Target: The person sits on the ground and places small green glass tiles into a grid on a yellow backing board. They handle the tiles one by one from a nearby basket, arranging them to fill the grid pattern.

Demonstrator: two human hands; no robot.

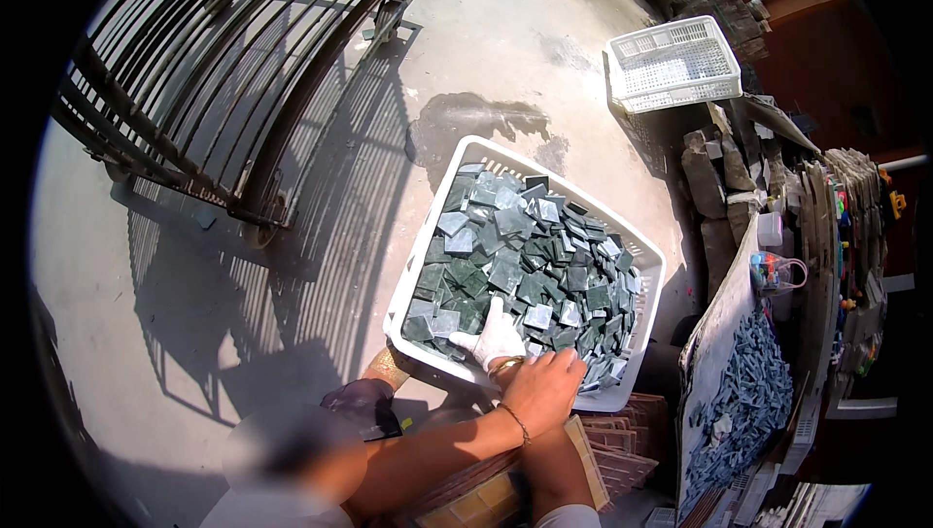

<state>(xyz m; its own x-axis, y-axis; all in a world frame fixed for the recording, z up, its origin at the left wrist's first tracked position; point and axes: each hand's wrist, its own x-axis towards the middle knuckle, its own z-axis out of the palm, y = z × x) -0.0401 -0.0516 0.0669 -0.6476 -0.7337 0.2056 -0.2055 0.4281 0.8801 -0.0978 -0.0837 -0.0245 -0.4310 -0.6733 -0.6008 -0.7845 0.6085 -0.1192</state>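
Note:
A white plastic crate [622, 395] sits in front of me, filled with small square dark-green and grey stone tiles [535, 261]. My right hand [499, 339], in a white glove with a gold-coloured bangle at its wrist, lies over the near part of the tiles. Its thumb and a finger are spread, and I see nothing held in it. Bare and wearing a thin dark bracelet, my left hand [546, 390] crosses over my right arm, its fingers bent around it just behind the wrist. The undersides of both hands are hidden.
A dark metal barred rack [262, 139] stands at the left, casting striped shadows. An empty white crate [673, 62] is at the far right. Right of me, a board holds a heap of narrow stone pieces [743, 402]. Brown slatted trays [622, 450] lie below the full crate.

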